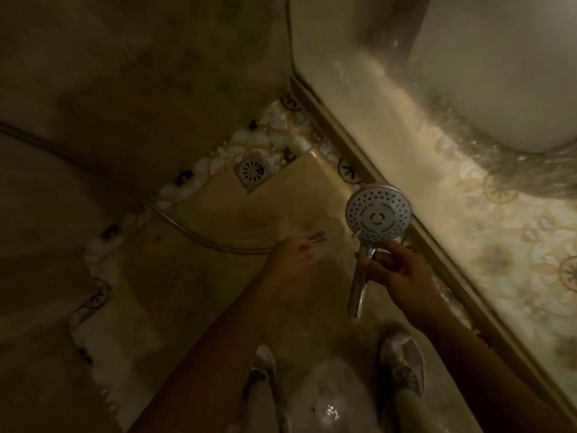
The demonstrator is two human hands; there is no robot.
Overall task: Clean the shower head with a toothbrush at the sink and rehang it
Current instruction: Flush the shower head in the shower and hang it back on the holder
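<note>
Chrome shower head [377,214], handle pointing near, gripped by the right hand [402,276], lies right of the hose end [318,236] that the left hand [290,260] grips.

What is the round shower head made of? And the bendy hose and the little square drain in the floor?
The shower head: shiny chrome-look rim and handle that mirror the light, matte grey face with dark nozzle dots; metal or plated plastic, unclear. The hose: looks like flexible metal, silvery with a dull gleam. The drain: likely steel, a pale grey slotted plate.
</note>
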